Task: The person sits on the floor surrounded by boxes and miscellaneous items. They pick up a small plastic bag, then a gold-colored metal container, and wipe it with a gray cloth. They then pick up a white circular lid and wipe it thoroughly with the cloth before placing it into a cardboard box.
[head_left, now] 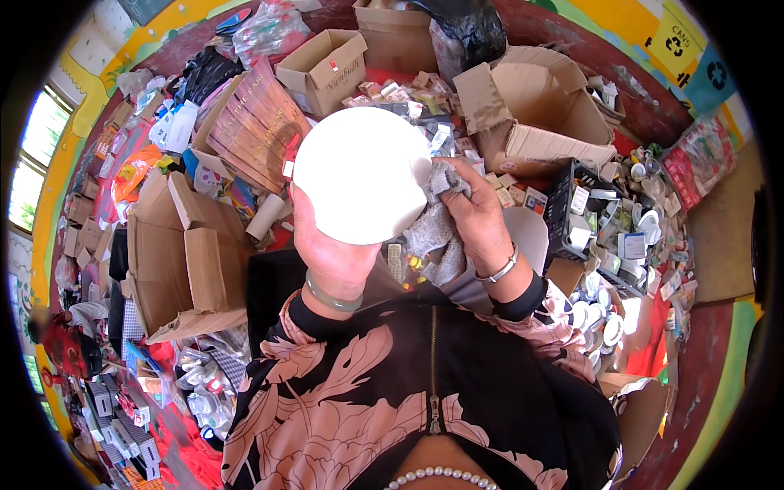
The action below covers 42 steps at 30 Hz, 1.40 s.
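A round white plate-like disc (359,175) is held up in front of me, so bright that its surface detail is washed out. My left hand (331,249) grips it from below at its lower left edge, thumb along the rim and the other fingers hidden behind. In my right hand (478,216) is a bunched grey cloth (437,233), pinched against the right edge of the disc. The cloth's loose end hangs down below the disc. Whether the right fingers also hold the rim is hidden by the cloth.
Open cardboard boxes stand at the left (208,261), far middle (322,72) and far right (543,110). A black plastic crate (567,208) sits to the right beside a heap of small boxes and white round parts (629,224). Small cartons (408,94) lie beyond the disc.
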Tool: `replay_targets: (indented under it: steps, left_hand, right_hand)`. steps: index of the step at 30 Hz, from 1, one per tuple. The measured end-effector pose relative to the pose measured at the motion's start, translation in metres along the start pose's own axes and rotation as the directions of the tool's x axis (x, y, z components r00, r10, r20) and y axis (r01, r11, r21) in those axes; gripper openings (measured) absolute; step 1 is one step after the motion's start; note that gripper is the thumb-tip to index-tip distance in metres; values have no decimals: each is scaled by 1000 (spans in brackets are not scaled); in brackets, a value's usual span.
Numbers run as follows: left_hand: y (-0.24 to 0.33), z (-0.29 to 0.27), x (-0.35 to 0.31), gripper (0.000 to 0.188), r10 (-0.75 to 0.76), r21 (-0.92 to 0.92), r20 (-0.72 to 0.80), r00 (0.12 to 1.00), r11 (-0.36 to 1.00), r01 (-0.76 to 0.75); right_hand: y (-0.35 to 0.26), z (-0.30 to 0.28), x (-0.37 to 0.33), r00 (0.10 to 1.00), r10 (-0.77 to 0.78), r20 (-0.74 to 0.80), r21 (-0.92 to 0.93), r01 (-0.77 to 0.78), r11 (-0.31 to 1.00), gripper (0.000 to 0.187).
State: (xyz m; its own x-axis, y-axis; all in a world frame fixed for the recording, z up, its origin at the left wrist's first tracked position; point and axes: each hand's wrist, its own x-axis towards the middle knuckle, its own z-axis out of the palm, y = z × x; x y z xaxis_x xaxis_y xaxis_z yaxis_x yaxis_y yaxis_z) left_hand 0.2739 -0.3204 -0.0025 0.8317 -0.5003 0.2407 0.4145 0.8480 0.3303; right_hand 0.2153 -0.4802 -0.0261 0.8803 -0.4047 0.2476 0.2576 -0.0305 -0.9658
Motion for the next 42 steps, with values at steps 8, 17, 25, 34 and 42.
replay_targets:
  steps: [8, 17, 25, 34, 42]
  left_hand:
    - [-1, -2, 0, 60, 22, 40, -3, 1000, 999, -22]
    - [0, -4, -1, 58, -63, -31, -8, 998, 998, 63]
    - [-1, -18, 4, 57, -166, -162, -78, 983, 975, 151]
    - [8, -27, 4, 58, -141, -113, -72, 987, 985, 132]
    - [42, -25, 15, 56, 28, -82, -69, 997, 996, -34]
  right_hand:
    - [-5, -5, -2, 990, 96, 107, 256, -120, 959, 40]
    - [2, -2, -5, 999, 23, 34, 192, -29, 981, 29]
    - [11, -7, -9, 999, -36, -40, -79, 33, 996, 25]
    - [-2, -14, -7, 970, 155, 186, 224, -195, 955, 28]
    - [-9, -84, 6, 907, 380, -182, 364, -297, 883, 28]
